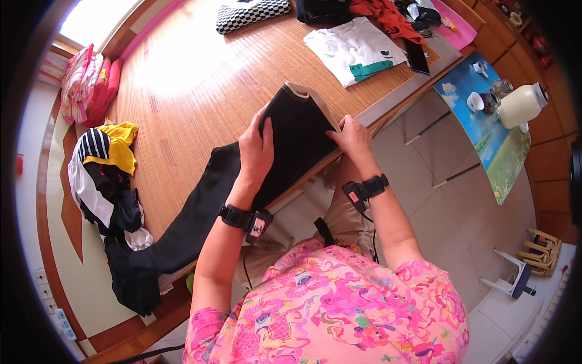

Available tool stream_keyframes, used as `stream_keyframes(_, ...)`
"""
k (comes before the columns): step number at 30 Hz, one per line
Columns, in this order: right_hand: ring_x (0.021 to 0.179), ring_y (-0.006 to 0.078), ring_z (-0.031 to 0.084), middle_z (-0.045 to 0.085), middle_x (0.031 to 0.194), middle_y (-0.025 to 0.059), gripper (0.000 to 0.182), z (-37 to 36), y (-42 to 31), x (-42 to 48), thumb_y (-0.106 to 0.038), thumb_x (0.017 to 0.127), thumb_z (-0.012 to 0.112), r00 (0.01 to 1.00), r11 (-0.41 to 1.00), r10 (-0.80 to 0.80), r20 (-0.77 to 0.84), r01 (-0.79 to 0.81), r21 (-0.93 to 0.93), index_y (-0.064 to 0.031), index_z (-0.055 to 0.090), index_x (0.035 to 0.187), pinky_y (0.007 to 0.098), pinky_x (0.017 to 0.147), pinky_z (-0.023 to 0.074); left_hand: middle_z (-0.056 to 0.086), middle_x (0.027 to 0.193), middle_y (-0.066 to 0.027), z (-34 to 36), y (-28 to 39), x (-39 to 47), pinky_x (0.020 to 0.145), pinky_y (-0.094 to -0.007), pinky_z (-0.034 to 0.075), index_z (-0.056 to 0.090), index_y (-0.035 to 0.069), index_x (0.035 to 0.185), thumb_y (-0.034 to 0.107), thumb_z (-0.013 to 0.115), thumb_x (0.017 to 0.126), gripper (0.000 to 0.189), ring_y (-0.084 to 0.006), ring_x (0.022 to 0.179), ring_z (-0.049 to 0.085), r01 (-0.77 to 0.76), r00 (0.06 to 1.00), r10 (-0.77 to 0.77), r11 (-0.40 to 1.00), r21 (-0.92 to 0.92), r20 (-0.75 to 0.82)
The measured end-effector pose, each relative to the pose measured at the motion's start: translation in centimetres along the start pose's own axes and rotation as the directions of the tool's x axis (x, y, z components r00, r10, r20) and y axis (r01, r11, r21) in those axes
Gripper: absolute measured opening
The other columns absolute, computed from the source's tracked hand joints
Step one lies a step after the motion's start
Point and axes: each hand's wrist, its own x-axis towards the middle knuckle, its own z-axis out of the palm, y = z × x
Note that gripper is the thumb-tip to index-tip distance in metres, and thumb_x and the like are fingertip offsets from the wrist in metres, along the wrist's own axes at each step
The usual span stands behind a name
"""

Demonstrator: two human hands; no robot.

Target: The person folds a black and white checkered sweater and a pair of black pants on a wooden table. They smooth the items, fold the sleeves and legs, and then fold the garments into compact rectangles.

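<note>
A black cloth garment (298, 136) with a beige inner side lies at the front edge of the mat-covered bed platform, its top part doubled over. One long black leg of it (186, 227) trails to the lower left. My left hand (258, 148) grips the garment's left side, thumb on top and fingers behind. At the right edge, my right hand (352, 136) pinches the cloth between thumb and fingers. Beyond them lies a folded white T-shirt (354, 50) with a green print. A black-and-white checked folded cloth (252, 13) is farther back.
A heap of mixed clothes (107, 168) lies at the left, with pink folded bedding (91, 86) behind it. Red clothing (386, 18) and a black phone (416, 57) are at the back right. A table (500, 150) holding a cream jug (523, 107) stands right.
</note>
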Motion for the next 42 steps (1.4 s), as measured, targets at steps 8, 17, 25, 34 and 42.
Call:
stream_keyframes(8,0.073,0.0267,0.065,0.068,0.083,0.0128,0.02,2.6,4.0,-1.3,-0.014,0.082,0.068,0.989,0.848,-0.035,-0.143,0.105,0.519,-0.0022,0.058,0.094,0.0372,0.067,0.0525,0.038,0.145,-0.0229,6.4,-1.1,-3.0,0.112,-0.0492,0.03,0.037,0.006,0.143,0.011,0.062,0.087,0.062,-0.0382,0.135,0.037,-0.371,0.875,0.291,0.917,0.149,0.386)
stream_keyframes(17,0.069,0.0103,0.06,0.065,0.086,0.0063,0.028,3.0,5.6,-5.1,-0.018,0.096,0.059,0.992,0.547,0.12,-0.049,-0.025,0.837,-0.0002,0.051,0.116,0.0241,0.058,0.0506,0.031,0.151,-0.0168,0.5,-2.4,-6.7,0.116,-0.0494,0.021,0.035,0.01,0.145,0.016,0.062,0.088,0.063,-0.0338,0.143,0.025,-0.393,0.735,0.248,0.914,0.099,0.631)
stream_keyframes(25,0.127,0.0361,0.042,0.045,0.14,0.0177,0.042,1.4,-5.1,-8.2,-0.014,0.088,0.064,0.791,0.788,-0.498,-0.355,0.584,0.195,-0.006,0.053,0.128,0.0431,0.107,0.035,0.026,0.155,-0.0138,-14.4,-12.3,-17.9,0.115,-0.0539,0.018,0.038,0.019,0.146,0.025,0.058,0.092,0.058,-0.0329,0.144,0.021,0.057,0.959,-0.244,0.665,0.745,0.145)
stream_keyframes(34,0.142,0.0346,0.027,0.032,0.153,0.0147,0.067,12.0,-8.7,-5.6,-0.051,0.085,0.062,0.622,0.578,-0.776,0.106,0.768,-0.276,-0.0209,0.045,0.143,0.0521,0.114,0.0192,0.026,0.155,-0.0137,-14.6,-14.5,-22.8,0.113,-0.0586,0.017,0.037,0.024,0.147,0.044,0.058,0.088,0.066,-0.0344,0.143,0.024,0.41,0.903,-0.34,0.508,0.757,-0.261)
stream_keyframes(42,0.145,0.0287,0.023,0.026,0.157,0.0094,0.066,6.7,-3.5,4.3,-0.049,0.091,0.055,0.654,0.552,-0.731,0.195,0.734,-0.396,-0.0229,0.035,0.148,0.0496,0.116,0.016,0.025,0.153,-0.0213,-10.0,-11.8,-19.1,0.113,-0.0568,0.016,0.037,0.015,0.145,0.036,0.061,0.089,0.065,-0.0372,0.142,0.023,0.369,0.926,-0.356,0.782,0.502,-0.126)
